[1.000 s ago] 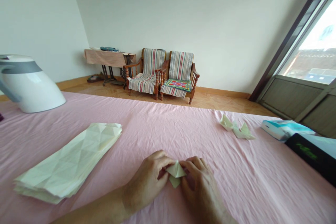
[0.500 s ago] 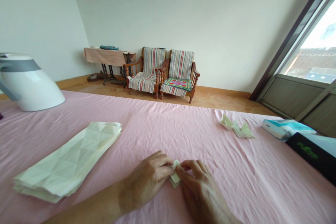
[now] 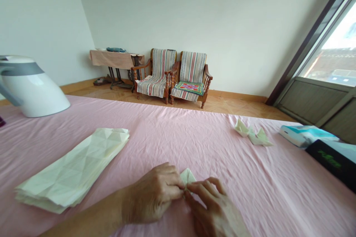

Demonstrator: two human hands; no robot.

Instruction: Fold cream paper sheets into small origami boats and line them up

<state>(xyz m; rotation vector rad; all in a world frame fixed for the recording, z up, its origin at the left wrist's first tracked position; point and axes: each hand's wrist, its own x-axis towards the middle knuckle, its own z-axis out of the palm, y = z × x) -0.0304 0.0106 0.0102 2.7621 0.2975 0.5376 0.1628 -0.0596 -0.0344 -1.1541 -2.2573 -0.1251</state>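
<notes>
A small folded piece of pale green paper (image 3: 188, 176) lies on the pink cloth between my two hands, with a pointed corner facing away from me. My left hand (image 3: 155, 189) is closed, its thumb and fingers pinching the paper's left side. From the right, my right hand (image 3: 214, 203) pinches the near right part, thumb and fingertips close together. My fingers cover the lower part of the paper. To the left lies a stack of creased pale green paper sheets (image 3: 75, 168). Two folded paper shapes (image 3: 254, 134) with pointed tips sit at the right back.
A white and grey jug (image 3: 41, 89) stands at the left on the pink cloth (image 3: 167, 133). A blue and white packet (image 3: 306, 135) and a black box (image 3: 330, 161) lie at the right. Beyond the far edge are two wooden armchairs (image 3: 164, 70) and a cloth-covered stand (image 3: 111, 59).
The small paper's far end now shows as a wider point, and its near end is covered by my fingers. Both hands have shifted slightly towards me.
</notes>
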